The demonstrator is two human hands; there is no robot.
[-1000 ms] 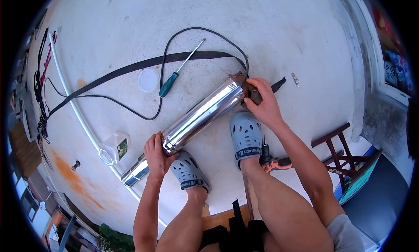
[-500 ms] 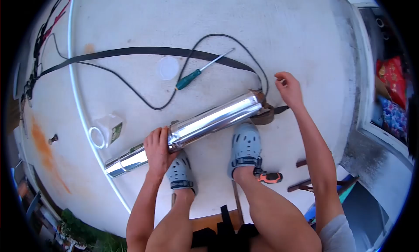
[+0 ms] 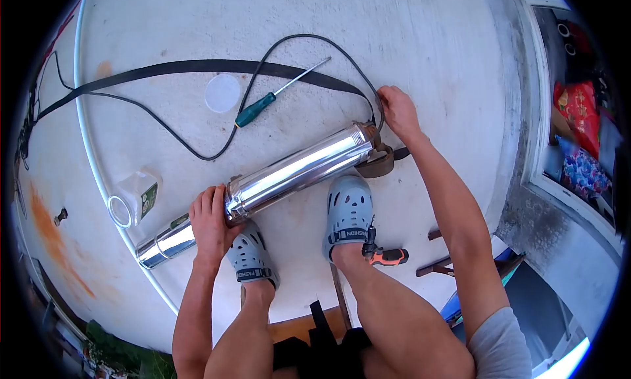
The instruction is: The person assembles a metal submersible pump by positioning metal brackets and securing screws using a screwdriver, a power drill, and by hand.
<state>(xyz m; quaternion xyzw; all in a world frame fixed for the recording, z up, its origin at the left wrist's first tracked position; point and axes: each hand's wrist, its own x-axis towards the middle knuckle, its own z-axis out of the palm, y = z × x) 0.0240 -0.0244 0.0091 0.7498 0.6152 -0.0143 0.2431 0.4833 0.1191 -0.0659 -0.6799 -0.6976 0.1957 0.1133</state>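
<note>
A shiny steel submersible pump [image 3: 299,169] lies slantwise on the concrete in front of my feet. My left hand [image 3: 210,221] is wrapped over its narrower left section, just below the collar. At the pump's upper right end, a black cable [image 3: 309,35] loops away beside a flat black hose [image 3: 197,66]. My right hand [image 3: 397,113] is closed, its fingertips pinching the cable near that end; the exact contact is partly hidden. A brownish strap-like coil [image 3: 378,165] sits against the same end.
A green-handled screwdriver [image 3: 256,110] lies across the cable, near a round white lid [image 3: 223,93]. To the left are a clear plastic jar [image 3: 135,194] and a long white pipe [image 3: 89,146]. An orange-black power drill [image 3: 388,255] rests by my right shoe [image 3: 347,211].
My right hand has moved left onto the cable, from a spot apart from it. My left hand keeps its place on the pump. The whole view has shifted slightly.
</note>
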